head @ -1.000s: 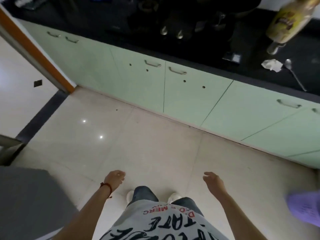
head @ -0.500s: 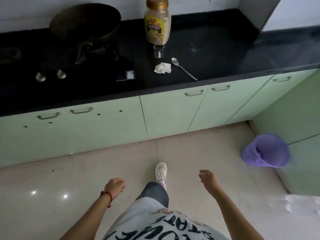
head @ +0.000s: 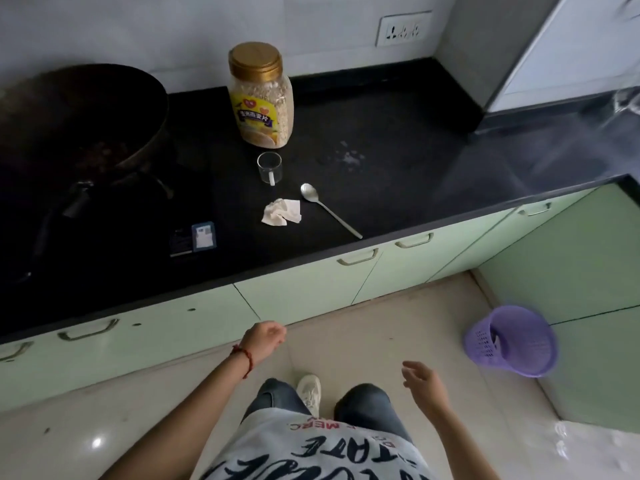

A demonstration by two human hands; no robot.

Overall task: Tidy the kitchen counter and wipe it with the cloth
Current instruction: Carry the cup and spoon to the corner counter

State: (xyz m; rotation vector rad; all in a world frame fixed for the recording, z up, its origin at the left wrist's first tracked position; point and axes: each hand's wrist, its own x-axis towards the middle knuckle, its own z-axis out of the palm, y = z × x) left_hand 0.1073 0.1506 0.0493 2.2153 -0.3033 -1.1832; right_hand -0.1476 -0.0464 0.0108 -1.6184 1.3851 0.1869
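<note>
On the black counter (head: pixel 398 188) stands a gold-lidded oat jar (head: pixel 261 95). In front of it sit a small glass cup (head: pixel 269 167), a crumpled white tissue (head: pixel 281 211) and a metal spoon (head: pixel 327 207). A pale spill (head: pixel 349 156) marks the counter to the right of the cup. My left hand (head: pixel 265 339) hangs below the counter edge, fingers loosely curled, holding nothing. My right hand (head: pixel 424 379) is lower and to the right, fingers apart and empty. No cloth is in view.
A dark wok (head: pixel 79 116) sits on the stove at the left. A small blue-and-white packet (head: pixel 202 237) lies near the counter's front edge. Green cabinets (head: pixel 304 296) run under the counter. A purple basket (head: pixel 512 341) stands on the floor at the right.
The view has swung right and closer to the counter. My left hand has risen toward the cabinet front. My right hand stays low, fingers more spread.
</note>
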